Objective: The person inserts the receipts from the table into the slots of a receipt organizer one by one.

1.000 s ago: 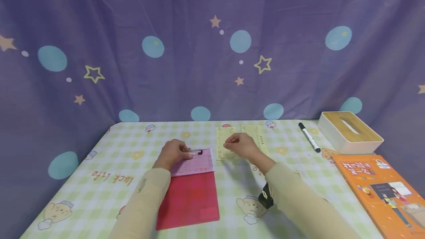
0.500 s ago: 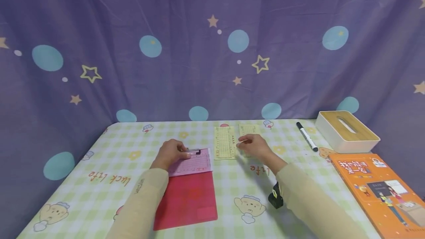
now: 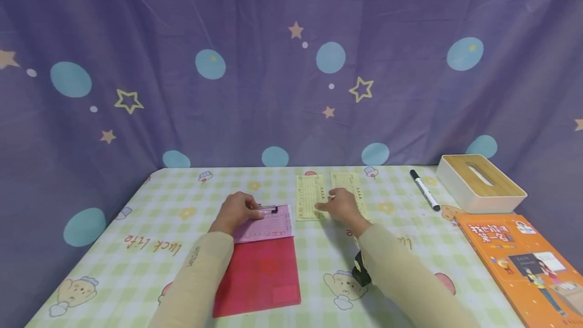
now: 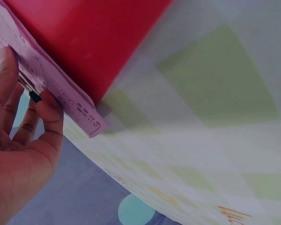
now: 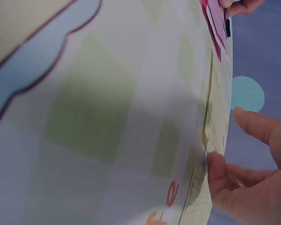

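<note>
My left hand (image 3: 235, 211) grips the metal clip (image 4: 30, 87) with black end caps at the top of a red clipboard (image 3: 259, 277). Pink printed slips (image 3: 268, 227) lie at that end of the board, under the clip. To the right, my right hand (image 3: 342, 206) hovers low over two yellow printed slips lying side by side, the left slip (image 3: 309, 196) and the right slip (image 3: 344, 181). In the right wrist view its thumb (image 5: 255, 124) stands apart from the fingers, and a fingertip (image 5: 215, 164) is right at the yellow paper's edge.
A black-and-white marker (image 3: 424, 190) lies toward the back right, beside a white tissue box (image 3: 475, 194) with a wooden lid. An orange book (image 3: 519, 262) lies at the right edge. The checked tablecloth (image 3: 150, 277) ends at a purple curtain (image 3: 255, 115).
My right hand shifted right off the left yellow slip, then back left and slightly lower, between the two slips. The left hand kept its grip on the clip.
</note>
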Demonstrator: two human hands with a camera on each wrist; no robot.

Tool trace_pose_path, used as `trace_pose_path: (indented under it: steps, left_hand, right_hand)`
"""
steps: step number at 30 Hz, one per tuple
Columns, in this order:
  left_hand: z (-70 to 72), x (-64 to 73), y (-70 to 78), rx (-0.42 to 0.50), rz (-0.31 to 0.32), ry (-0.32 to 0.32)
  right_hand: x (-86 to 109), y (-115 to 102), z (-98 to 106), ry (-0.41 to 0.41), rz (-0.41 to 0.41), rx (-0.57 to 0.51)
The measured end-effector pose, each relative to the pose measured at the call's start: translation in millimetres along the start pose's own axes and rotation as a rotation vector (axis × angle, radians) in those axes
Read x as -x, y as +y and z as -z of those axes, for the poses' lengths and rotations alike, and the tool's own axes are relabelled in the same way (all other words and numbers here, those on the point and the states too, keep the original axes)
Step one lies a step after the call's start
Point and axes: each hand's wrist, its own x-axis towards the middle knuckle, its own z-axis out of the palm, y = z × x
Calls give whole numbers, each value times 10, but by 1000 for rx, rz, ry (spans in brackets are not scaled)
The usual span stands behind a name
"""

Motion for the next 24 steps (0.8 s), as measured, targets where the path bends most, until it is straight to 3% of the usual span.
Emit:
trace_pose_path:
  steps: [10, 16, 24]
  left_hand:
    - [-3, 0, 14, -4, -4, 7]
    - [-10, 19, 44, 2, 14, 2]
    - [0, 18, 25, 4, 19, 2]
  right_hand:
    - [-67, -119, -158, 39, -106, 85]
    - [-73, -136, -171, 60, -91, 169]
    - [-70, -136, -163, 30, -73, 136]
